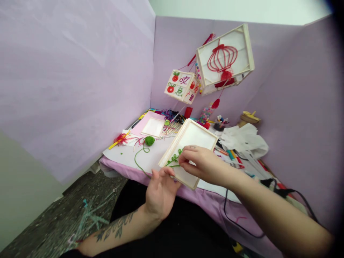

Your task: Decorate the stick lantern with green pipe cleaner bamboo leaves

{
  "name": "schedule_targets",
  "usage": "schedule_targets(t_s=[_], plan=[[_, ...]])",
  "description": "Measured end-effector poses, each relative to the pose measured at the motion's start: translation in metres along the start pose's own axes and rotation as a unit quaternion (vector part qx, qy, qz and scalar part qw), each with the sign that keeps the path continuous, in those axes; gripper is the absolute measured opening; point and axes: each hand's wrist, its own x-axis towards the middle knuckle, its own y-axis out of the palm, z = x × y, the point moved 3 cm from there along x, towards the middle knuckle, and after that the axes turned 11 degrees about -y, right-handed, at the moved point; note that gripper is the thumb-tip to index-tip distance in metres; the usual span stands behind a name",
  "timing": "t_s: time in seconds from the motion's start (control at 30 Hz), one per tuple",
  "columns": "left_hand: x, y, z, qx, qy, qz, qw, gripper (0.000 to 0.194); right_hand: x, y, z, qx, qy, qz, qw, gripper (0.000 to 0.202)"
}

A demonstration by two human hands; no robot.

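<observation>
Lilac walls behind framed panel

Pinches at panel's green yarn with right hand, curls left hand loosely by near edge; apparently shapes leaves; next needs steady pressing.

This side of the table, black clothing showed; dark leafy tattoos marked the left forearm, a small outline the right hand.

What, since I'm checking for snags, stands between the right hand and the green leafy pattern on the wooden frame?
Nothing visible: the right hand is at the green leafy pattern on the wooden frame. The left hand is at the frame's near edge, and the green yarn ball lies off to the left; neither is in between.
</observation>
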Motion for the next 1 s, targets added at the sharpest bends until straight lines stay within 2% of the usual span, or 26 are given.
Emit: schedule_targets(t_s=[0.2,0.4,0.67,1.0], plan=[[0.0,0.001,-0.001,-0.016,-0.005,0.005,1.0,0.057,0.024,0.007,-0.004,-0.082,-0.011,0.12,0.989,0.013],[0.0,0.0,-0.001,-0.028,-0.007,0.01,1.0,0.064,0.033,0.006,-0.001,-0.104,-0.011,0.172,0.98,0.013],[0.0,0.001,-0.001,-0.033,-0.01,0.008,0.999,0.066,0.036,0.005,0.002,-0.129,-0.001,0.203,0.971,0.016],[-0.001,0.003,-0.001,-0.033,-0.018,-0.002,0.999,0.064,0.036,0.009,0.0,-0.146,-0.012,0.194,0.97,0.017]])
